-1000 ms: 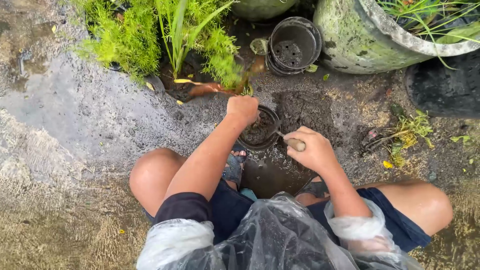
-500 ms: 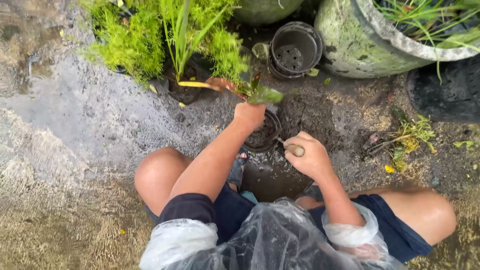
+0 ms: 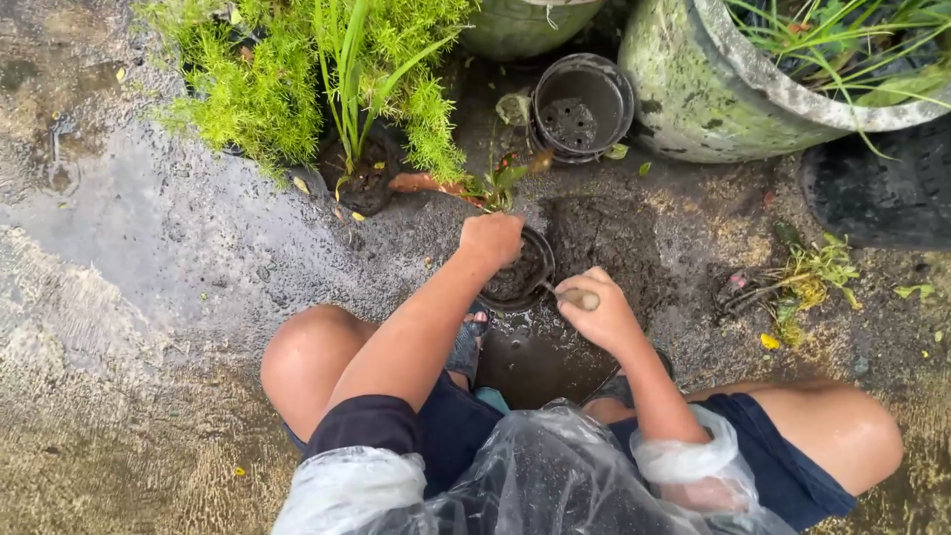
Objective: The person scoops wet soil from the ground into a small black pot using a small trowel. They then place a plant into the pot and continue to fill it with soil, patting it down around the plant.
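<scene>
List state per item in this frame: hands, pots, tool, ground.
left hand: closed on the small plant's base, over the pot.
right hand: closed on tool handle.
small black pot: upright, partly filled with soil.
wooden-handled tool: tip in the pot's soil.
empty black pots: nested, tipped toward the camera.
large mossy planter: upright, planted.
ground: wet.

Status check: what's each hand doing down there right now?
Left hand on small black pot, soil inside. Right hand shut on wooden-handled tool, tip in pot. Nothing blocking.
</scene>
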